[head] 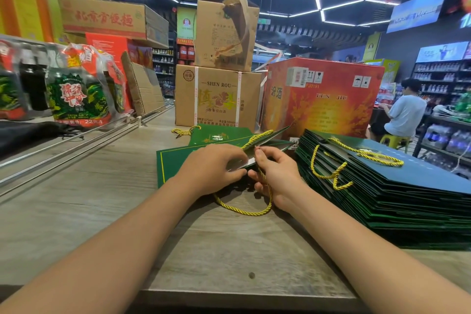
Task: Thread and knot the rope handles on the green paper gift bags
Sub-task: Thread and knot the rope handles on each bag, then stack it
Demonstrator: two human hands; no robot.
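A flat green paper gift bag [173, 160] lies on the wooden counter in front of me. My left hand [211, 169] presses and pinches its near top edge. My right hand [276, 176] grips a yellow twisted rope handle [244, 211] at that same edge; the rope loops down toward me over the counter. A second stretch of yellow rope [257, 137] runs over the bag's raised flap behind my fingers. The holes in the bag are hidden by my hands. Another green bag [219, 136] with a rope end [182, 132] lies behind.
A tall stack of flat green bags [407, 201] with yellow ropes [367, 155] on top sits at the right. Cardboard boxes [216, 97] and a red box [321, 99] stand behind. Packaged bottles [76, 89] line the left. A person [405, 112] sits at the far right.
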